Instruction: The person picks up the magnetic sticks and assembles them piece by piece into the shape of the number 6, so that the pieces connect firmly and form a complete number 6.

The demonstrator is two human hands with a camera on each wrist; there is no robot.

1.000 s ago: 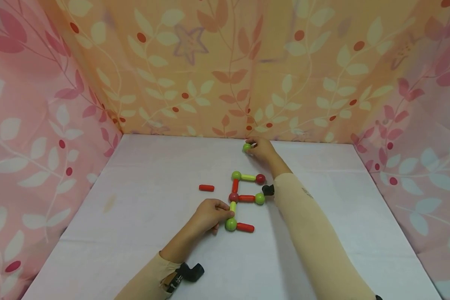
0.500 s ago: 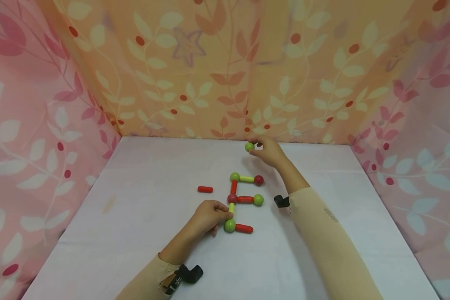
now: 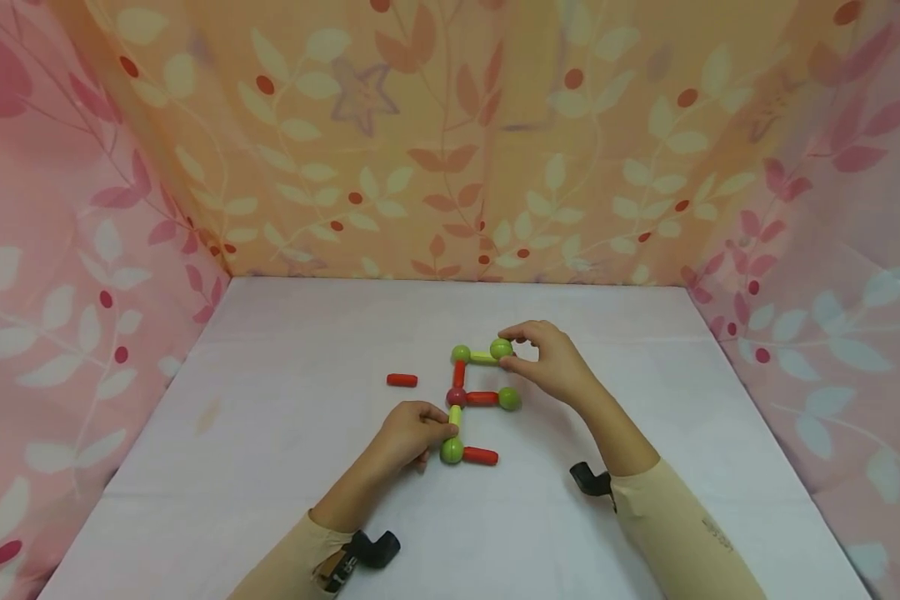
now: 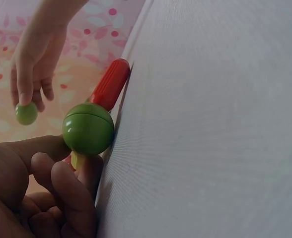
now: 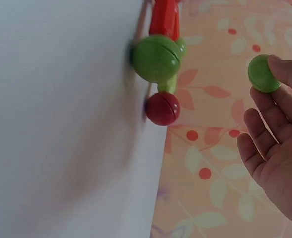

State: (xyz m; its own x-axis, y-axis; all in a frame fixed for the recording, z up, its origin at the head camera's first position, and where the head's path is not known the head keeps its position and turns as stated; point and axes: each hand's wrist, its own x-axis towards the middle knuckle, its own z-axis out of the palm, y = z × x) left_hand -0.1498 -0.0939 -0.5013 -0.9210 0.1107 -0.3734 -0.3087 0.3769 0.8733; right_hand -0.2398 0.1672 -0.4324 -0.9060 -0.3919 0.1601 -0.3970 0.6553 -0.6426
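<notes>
My left hand [image 3: 412, 432] pinches the yellow-green stick [image 3: 455, 414] low on a flat figure of sticks and balls. Just below its fingers is a green ball [image 3: 452, 451] with a red stick [image 3: 481, 457] pointing right. Between thumb and fingers of my right hand [image 3: 553, 362] is a loose green ball [image 3: 501, 349], raised above the table. In the head view it covers the red ball [image 5: 163, 108] at the figure's top right. The figure's middle arm is a red stick [image 3: 483, 398] running from a dark red ball [image 3: 457, 397] to another green ball [image 3: 509, 398].
A single red stick [image 3: 402, 380] lies left of the figure on the white table [image 3: 285, 350]. Patterned cloth walls [image 3: 435, 150] stand at the back and both sides. Small black cameras [image 3: 377, 550] sit on the wrists.
My right hand has come from the table's far edge toward the figure, bringing the green ball over its top right corner. My left hand keeps its hold on the yellow-green stick.
</notes>
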